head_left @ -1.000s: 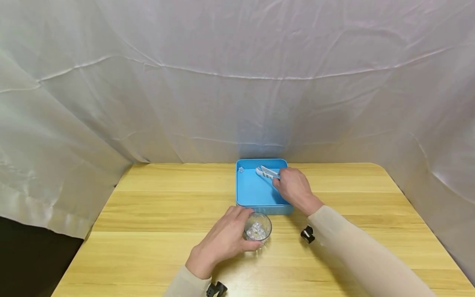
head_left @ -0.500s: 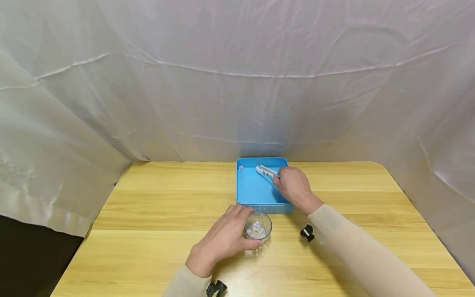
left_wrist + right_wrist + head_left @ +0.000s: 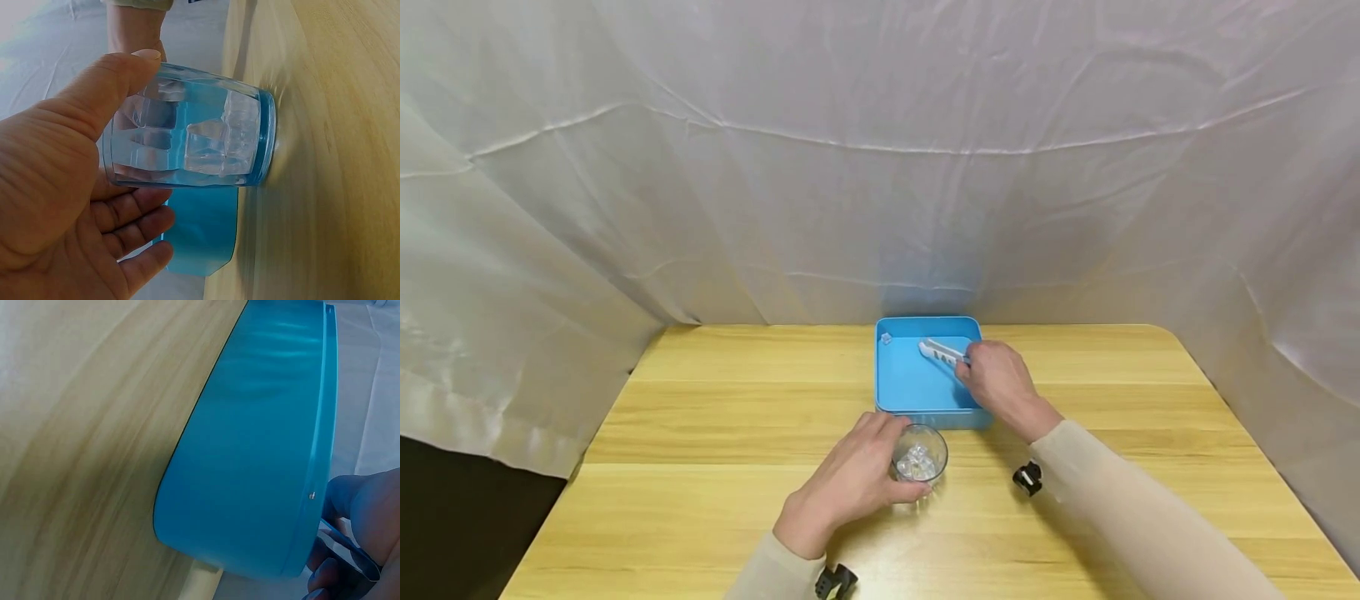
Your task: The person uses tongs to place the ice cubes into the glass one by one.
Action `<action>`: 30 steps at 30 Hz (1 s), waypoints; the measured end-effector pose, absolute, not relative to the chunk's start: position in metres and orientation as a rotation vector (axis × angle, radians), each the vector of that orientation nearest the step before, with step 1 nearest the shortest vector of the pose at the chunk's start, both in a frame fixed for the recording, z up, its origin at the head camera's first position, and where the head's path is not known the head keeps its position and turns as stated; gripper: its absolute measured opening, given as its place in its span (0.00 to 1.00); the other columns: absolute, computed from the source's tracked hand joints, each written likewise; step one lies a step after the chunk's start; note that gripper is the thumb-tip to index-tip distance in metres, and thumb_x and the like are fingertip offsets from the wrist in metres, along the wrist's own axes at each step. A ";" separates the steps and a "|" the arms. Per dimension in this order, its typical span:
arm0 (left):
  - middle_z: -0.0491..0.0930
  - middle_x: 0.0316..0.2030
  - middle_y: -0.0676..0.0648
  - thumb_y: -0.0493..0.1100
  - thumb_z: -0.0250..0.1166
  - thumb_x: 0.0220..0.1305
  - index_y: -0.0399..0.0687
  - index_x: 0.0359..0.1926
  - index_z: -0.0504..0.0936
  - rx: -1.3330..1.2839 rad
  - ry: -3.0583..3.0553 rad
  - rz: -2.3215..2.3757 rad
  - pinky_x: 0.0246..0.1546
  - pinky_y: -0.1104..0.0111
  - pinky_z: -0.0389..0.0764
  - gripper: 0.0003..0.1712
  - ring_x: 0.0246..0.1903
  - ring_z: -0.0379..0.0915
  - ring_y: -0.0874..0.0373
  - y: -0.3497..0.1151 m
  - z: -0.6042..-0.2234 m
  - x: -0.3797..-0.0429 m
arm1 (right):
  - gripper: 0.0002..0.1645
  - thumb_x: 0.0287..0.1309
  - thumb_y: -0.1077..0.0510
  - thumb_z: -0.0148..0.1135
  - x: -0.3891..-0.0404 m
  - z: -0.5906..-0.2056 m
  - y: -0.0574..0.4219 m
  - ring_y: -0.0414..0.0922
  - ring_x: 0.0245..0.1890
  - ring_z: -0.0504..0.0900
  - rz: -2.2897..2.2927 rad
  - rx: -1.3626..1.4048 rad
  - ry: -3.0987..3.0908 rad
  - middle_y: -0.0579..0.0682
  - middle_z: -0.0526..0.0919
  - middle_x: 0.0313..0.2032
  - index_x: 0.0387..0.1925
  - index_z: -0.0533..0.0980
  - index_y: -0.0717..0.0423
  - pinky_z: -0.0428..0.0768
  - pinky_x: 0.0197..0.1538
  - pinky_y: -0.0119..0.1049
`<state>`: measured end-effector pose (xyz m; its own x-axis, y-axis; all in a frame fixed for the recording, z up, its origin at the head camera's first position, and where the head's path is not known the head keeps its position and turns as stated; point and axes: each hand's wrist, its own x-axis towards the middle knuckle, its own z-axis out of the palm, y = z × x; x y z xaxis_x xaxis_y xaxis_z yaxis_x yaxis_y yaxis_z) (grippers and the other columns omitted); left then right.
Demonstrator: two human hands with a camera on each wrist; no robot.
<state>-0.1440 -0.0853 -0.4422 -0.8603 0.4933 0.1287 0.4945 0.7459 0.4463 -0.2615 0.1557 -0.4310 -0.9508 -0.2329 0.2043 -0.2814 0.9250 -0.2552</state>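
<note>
My left hand (image 3: 850, 479) grips a clear drinking glass (image 3: 931, 442) by its side, thumb on the near side and fingers on the far side. Inside the glass lie several clear ice-like cubes (image 3: 215, 147), and its base is down at the table. My right hand (image 3: 1000, 379) holds white tongs (image 3: 938, 352) by the handle over the right part of a blue box (image 3: 917, 379). The tongs' arms are pressed close together, with their tips low inside the box. One clear cube (image 3: 886, 338) lies in the box's far left corner.
The box stands near the back edge of the wooden table (image 3: 722, 425), right behind the glass. A pale grey curtain (image 3: 820, 208) hangs behind the table and along both sides. A black camera mount sits at each wrist.
The tongs' arms have come together from a spread position, and their tips have shifted slightly right with my right hand. My left hand and the glass stay in place.
</note>
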 end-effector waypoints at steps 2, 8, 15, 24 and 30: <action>0.79 0.60 0.47 0.65 0.78 0.57 0.44 0.69 0.75 -0.831 -2.933 -0.752 0.61 0.61 0.80 0.47 0.59 0.72 0.54 -0.085 -0.442 -0.144 | 0.15 0.66 0.57 0.62 -0.259 -0.432 0.157 0.46 0.22 0.71 0.435 0.401 -2.896 0.50 0.74 0.22 0.23 0.74 0.56 0.70 0.24 0.37; 0.79 0.61 0.47 0.65 0.78 0.57 0.44 0.69 0.75 -0.825 -2.941 -0.766 0.62 0.60 0.80 0.47 0.60 0.72 0.54 -0.085 -0.443 -0.144 | 0.16 0.66 0.57 0.62 -0.251 -0.430 0.160 0.47 0.22 0.69 0.427 0.417 -2.865 0.49 0.72 0.21 0.21 0.74 0.55 0.68 0.25 0.37; 0.79 0.60 0.48 0.64 0.78 0.56 0.44 0.69 0.76 -0.827 -2.923 -0.759 0.61 0.61 0.81 0.47 0.59 0.72 0.55 -0.086 -0.445 -0.145 | 0.18 0.66 0.59 0.62 -0.241 -0.429 0.165 0.45 0.20 0.68 0.411 0.494 -2.783 0.48 0.70 0.19 0.19 0.72 0.54 0.67 0.23 0.36; 0.79 0.60 0.47 0.64 0.78 0.57 0.44 0.68 0.76 -0.829 -2.917 -0.745 0.61 0.60 0.81 0.46 0.59 0.73 0.53 -0.086 -0.444 -0.143 | 0.15 0.66 0.59 0.63 -0.222 -0.427 0.168 0.44 0.22 0.67 0.428 0.503 -2.747 0.47 0.69 0.19 0.22 0.75 0.55 0.66 0.25 0.34; 0.79 0.61 0.47 0.65 0.78 0.57 0.44 0.69 0.75 -0.830 -2.921 -0.745 0.62 0.60 0.81 0.47 0.60 0.73 0.53 -0.086 -0.443 -0.143 | 0.10 0.66 0.58 0.64 -0.202 -0.420 0.177 0.45 0.27 0.72 0.515 0.458 -2.745 0.50 0.80 0.26 0.33 0.84 0.61 0.73 0.29 0.37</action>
<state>-0.1434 -0.0855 -0.4432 -0.8588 0.4926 0.1408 0.4998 0.7454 0.4411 -0.2019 0.1766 -0.4195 -0.9008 -0.2509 0.3545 -0.3623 0.8842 -0.2949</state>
